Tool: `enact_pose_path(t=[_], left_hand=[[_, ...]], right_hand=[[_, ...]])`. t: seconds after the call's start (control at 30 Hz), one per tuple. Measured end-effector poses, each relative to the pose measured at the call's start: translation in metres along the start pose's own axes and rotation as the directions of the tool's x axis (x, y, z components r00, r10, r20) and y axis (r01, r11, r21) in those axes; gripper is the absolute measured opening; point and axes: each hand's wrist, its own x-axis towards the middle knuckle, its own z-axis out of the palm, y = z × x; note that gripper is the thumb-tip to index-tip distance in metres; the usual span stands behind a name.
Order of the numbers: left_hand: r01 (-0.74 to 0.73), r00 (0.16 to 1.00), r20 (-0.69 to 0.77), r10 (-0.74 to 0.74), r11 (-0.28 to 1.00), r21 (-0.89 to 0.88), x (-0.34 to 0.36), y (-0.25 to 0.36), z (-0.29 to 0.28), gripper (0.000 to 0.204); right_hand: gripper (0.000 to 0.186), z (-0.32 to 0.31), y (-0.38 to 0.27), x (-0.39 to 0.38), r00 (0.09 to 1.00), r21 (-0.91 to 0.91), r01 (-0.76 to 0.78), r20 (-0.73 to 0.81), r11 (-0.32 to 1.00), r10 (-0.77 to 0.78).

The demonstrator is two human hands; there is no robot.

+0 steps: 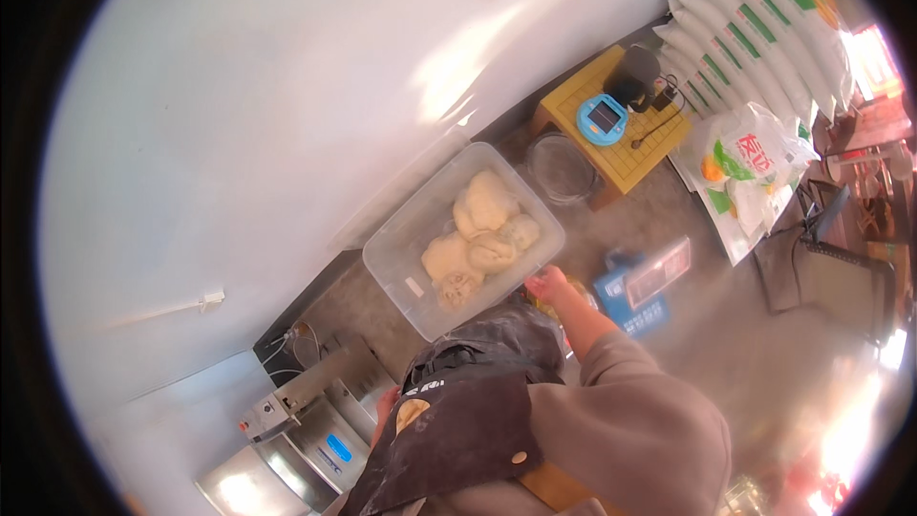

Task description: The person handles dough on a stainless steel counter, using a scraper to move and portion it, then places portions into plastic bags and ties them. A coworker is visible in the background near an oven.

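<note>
A large translucent plastic tub [401, 266] lies ahead of me. Several pale lumps of dough [492, 205] are heaped inside it, some smooth and some rough. My right hand [546, 284] is at the tub's near right edge, its fingers partly spread. Nothing shows in it, and I cannot tell if it touches the rim. Only a sliver of my left hand [385, 404] appears, beside the dark apron [458, 430] and close to a steel machine [315, 430]. The apron hides its fingers.
A wall [287, 134] runs along the left. Beyond the tub are a clear round container [562, 168] and a yellow-topped low table [626, 119] bearing a blue round device [603, 119]. Stacked white sacks [755, 29] rise at far right. A blue box [632, 301] stands right of me.
</note>
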Motion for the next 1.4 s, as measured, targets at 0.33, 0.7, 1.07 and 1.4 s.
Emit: enact_pose_path(t=[0.33,0.7,1.07,1.4], left_hand=[[0.034,0.992,0.114,0.053,0.756,-0.653,0.063,-0.027,-0.037,0.029],[0.136,0.874,0.485,0.012,0.954,-0.269,0.075,0.003,-0.032,0.035],[-0.009,0.790,0.596,0.148,0.973,-0.229,-0.037,0.116,0.112,0.031],[-0.526,0.376,0.886,0.271,0.850,-0.037,-0.287,0.282,0.420,0.027]], right_hand=[[0.048,-0.133,0.082,-0.070,0.943,0.008,0.245,-0.234,0.970,-0.236],[0.021,-0.383,0.417,-0.179,0.583,-0.204,0.587,-0.566,0.784,-0.583],[0.022,-0.540,0.766,-0.277,0.677,0.567,0.418,-0.715,0.709,0.173],[0.015,-0.775,0.860,-0.285,0.519,0.379,0.714,-0.850,0.589,-0.083]])
